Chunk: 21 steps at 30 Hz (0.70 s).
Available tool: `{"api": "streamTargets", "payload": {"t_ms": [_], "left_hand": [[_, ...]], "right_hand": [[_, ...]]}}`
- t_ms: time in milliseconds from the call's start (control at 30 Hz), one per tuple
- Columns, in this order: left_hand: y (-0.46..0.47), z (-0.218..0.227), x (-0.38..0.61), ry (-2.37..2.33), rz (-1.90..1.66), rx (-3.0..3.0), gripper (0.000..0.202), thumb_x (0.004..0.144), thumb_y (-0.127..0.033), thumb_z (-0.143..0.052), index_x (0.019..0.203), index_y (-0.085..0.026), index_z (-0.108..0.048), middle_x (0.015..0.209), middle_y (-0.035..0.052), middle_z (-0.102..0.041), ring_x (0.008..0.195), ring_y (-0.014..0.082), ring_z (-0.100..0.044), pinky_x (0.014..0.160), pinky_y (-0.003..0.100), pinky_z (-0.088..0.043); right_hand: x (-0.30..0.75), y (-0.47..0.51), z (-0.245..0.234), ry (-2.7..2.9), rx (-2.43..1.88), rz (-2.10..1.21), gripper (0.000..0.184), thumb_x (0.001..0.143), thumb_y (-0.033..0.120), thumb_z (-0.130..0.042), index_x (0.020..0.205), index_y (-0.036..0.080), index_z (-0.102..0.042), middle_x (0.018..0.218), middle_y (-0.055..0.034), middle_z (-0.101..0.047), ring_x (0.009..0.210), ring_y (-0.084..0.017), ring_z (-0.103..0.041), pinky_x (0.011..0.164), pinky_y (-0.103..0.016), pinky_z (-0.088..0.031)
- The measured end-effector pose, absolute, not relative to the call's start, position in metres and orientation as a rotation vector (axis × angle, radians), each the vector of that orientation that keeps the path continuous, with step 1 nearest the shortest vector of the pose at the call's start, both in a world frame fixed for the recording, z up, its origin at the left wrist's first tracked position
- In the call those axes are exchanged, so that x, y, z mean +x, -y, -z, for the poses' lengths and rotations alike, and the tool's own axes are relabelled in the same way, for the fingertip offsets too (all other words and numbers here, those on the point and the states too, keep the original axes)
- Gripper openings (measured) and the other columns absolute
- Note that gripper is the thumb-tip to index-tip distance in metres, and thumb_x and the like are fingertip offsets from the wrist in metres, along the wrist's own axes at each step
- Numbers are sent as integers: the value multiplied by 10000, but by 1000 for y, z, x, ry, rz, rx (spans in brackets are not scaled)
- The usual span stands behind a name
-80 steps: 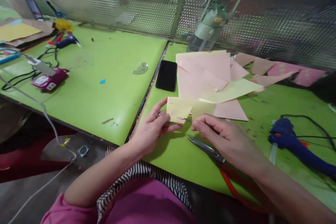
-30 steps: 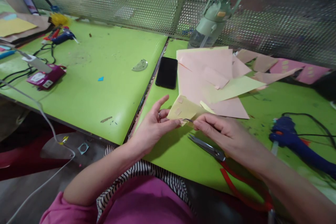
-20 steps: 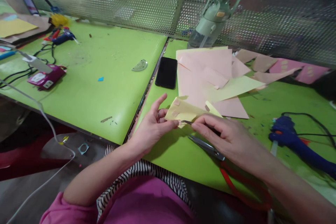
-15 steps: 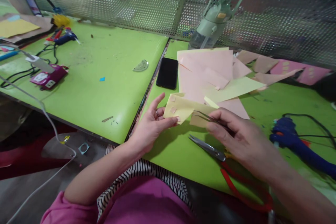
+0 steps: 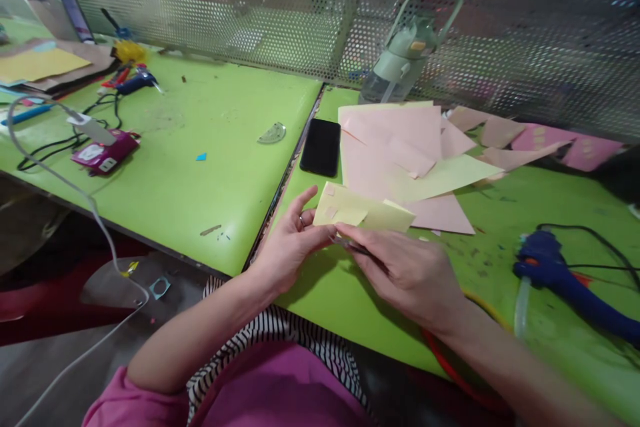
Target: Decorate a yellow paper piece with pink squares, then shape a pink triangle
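Note:
My left hand [image 5: 295,233] pinches the left end of a folded pale yellow paper [image 5: 363,207], its thumb along the lower edge and its index finger raised behind. Small pink paper squares [image 5: 331,212] sit on the left part of that paper. My right hand [image 5: 410,273] is closed round dark metal tweezers [image 5: 369,252], whose tips are at the paper's lower edge beside my left thumb. Its fingertips touch the paper there. Under my right forearm lie scissors with red and yellow handles [image 5: 453,367]; their blades are hidden.
Pink paper sheets [image 5: 370,140] lie beyond my hands, beside a black phone [image 5: 321,147]. A water bottle [image 5: 400,60] stands by the perforated metal screen [image 5: 240,20]. At right rests a blue glue gun [image 5: 565,280] with its cord. A purple power adapter [image 5: 107,152] is at left.
My right hand has moved left and slightly down with the tweezers, from the middle of the yellow paper to its lower edge by my left thumb. The scissor blades became covered.

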<state>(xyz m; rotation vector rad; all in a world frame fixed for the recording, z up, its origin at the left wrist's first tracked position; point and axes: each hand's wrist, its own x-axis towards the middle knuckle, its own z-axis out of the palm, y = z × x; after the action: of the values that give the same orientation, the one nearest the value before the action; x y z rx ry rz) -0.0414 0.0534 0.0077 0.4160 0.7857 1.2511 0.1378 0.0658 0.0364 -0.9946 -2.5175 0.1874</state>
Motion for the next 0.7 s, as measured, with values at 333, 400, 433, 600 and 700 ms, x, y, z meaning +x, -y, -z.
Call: {"api": "streamTargets", "payload": {"t_ms": [333, 400, 433, 600, 700], "left_hand": [[-52, -16, -37, -837, -1238, 403, 684, 751, -40, -685, 1386, -199, -487, 867, -3, -645, 764, 110, -626, 802, 284, -523], [-51, -15, -37, -835, -1237, 404, 658, 758, -44, -676, 1372, -210, -506, 835, -17, -624, 753, 109, -620, 814, 293, -525], [-51, -15, -37, -832, -1238, 401, 641, 763, -45, -671, 1362, -213, -515, 832, -17, -622, 756, 110, -621, 817, 293, -526], [-55, -12, -42, -802, -1301, 332, 449, 802, -19, -629, 1215, -192, -598, 945, 28, -669, 831, 118, -644, 775, 241, -548], [-59, -13, -45, -790, -1343, 263, 297, 826, -7, -593, 1072, -166, -642, 1045, 56, -675, 859, 113, -650, 765, 215, -562]], "right_hand": [[130, -73, -48, 2330, -1216, -435, 190, 937, 309, -511, 1036, 253, -664, 960, -26, -774, 808, -201, -721, 693, -321, -541], [129, -76, -53, 2310, -1267, -472, 182, 932, 351, -527, 1013, 252, -656, 920, -25, -770, 751, -193, -712, 647, -308, -524], [130, -77, -55, 2297, -1307, -486, 189, 929, 384, -537, 1001, 250, -648, 880, -24, -764, 700, -185, -700, 612, -300, -509], [158, -80, -51, 2356, -1464, -351, 276, 933, 504, -502, 902, 246, -595, 760, -31, -713, 603, -192, -639, 525, -311, -418], [187, -81, -35, 2477, -1413, -260, 314, 953, 507, -441, 860, 249, -594, 816, -61, -701, 693, -234, -642, 593, -354, -436]]}}
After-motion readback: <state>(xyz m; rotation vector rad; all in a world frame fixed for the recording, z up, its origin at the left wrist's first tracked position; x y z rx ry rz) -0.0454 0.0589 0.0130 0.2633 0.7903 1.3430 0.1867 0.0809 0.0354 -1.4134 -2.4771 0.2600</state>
